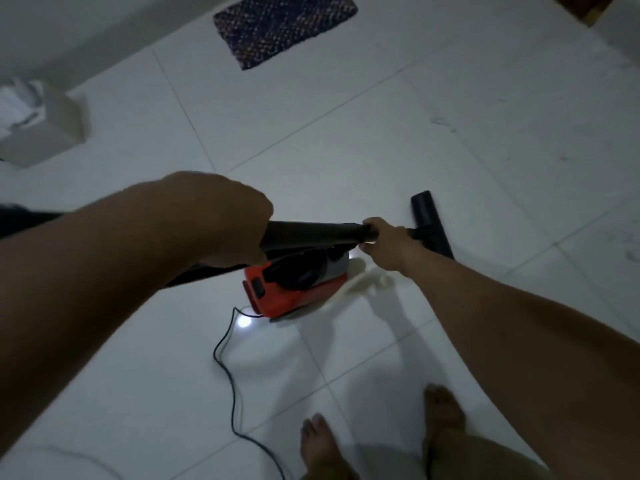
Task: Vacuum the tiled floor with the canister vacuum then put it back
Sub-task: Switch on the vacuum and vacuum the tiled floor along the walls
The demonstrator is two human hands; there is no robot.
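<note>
A red and grey canister vacuum (294, 285) sits on the white tiled floor (381, 133) in the middle of the view. Its black wand (311, 232) runs across above it, from left to right, to a black floor nozzle (431, 223) resting on the tiles. My left hand (214, 220) grips the near end of the wand, close to the camera. My right hand (388, 245) grips the wand farther along, just short of the nozzle. A black power cord (228, 375) trails from the canister toward the bottom of the view.
A dark patterned mat (284, 26) lies at the far top. A white box (41, 123) with papers stands at the left by the wall. My bare feet (381, 434) stand at the bottom. A pale object (374, 280) lies beside the canister.
</note>
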